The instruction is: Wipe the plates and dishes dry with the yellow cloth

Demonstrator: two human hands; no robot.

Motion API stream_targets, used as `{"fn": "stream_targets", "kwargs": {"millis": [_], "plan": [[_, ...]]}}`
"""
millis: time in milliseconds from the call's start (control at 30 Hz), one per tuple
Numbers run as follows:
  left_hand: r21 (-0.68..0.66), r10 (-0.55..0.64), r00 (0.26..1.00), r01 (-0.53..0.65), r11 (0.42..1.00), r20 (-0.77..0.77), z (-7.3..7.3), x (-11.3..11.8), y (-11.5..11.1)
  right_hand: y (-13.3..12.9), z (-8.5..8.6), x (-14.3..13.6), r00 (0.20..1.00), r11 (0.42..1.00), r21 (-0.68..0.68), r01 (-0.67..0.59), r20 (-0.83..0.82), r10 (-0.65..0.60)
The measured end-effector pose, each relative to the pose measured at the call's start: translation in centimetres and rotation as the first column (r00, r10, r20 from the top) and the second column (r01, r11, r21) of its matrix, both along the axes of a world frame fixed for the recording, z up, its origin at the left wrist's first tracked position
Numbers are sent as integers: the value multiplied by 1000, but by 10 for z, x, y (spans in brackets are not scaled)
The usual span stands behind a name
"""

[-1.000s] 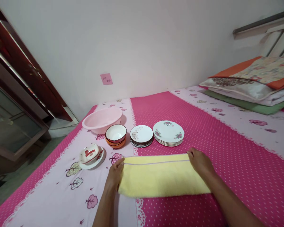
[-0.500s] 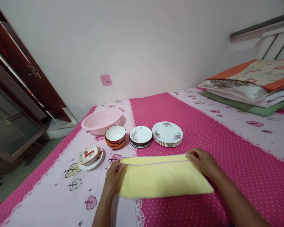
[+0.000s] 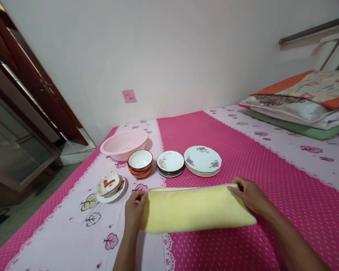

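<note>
A yellow towel (image 3: 196,210) with a pale purple edge is folded over lengthwise on the bed in front of me. My left hand (image 3: 135,210) pinches its far left corner between thumb and fingers. At the far right corner, my right hand (image 3: 247,194) grips the towel the same way. Just beyond the towel stand a stack of white flowered plates (image 3: 202,158), a stack of smaller dark-edged plates (image 3: 170,162) and a stack of bowls (image 3: 140,161). Left of these, a square white dish with a red mark (image 3: 108,184) rests on a white plate (image 3: 121,191).
A pink basin (image 3: 121,145) sits behind the bowls. Folded bedding and cushions (image 3: 296,103) are piled at the far right on the pink patterned bed sheet (image 3: 186,128). The wall (image 3: 186,56) with a pink note (image 3: 129,96) rises behind; a door (image 3: 48,90) is at left.
The towel's two far edges have come nearly together, leaving only a thin strip of the lower layer showing at the left. The view has shifted slightly.
</note>
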State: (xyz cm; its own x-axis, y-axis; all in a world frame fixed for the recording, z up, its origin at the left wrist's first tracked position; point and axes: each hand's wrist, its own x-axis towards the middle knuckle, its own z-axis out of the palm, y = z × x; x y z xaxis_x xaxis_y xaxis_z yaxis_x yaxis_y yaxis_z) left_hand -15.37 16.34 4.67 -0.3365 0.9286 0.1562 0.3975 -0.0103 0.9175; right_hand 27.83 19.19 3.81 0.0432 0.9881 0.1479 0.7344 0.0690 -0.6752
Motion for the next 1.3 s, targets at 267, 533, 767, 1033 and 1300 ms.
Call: {"fn": "stream_targets", "kwargs": {"millis": [267,533,767,1033,1300], "plan": [[-52,39,980,-50,997,-195,-10,11,16,12,-24,-13,984,990,-18,143,114,-140],[-55,49,900,-80,995,-433,-13,18,18,10,-27,-22,969,987,-36,154,200,-144],[166,149,832,-70,984,-535,-13,33,7,8,-31,-18,937,986,82,144,308,-163],[119,-111,698,272,955,-707,-46,99,-26,-13,-35,-98,908,935,343,-93,415,-61],[-219,-323,504,256,942,-801,-38,96,-23,-20,-78,-123,858,962,200,-187,510,61]]}}
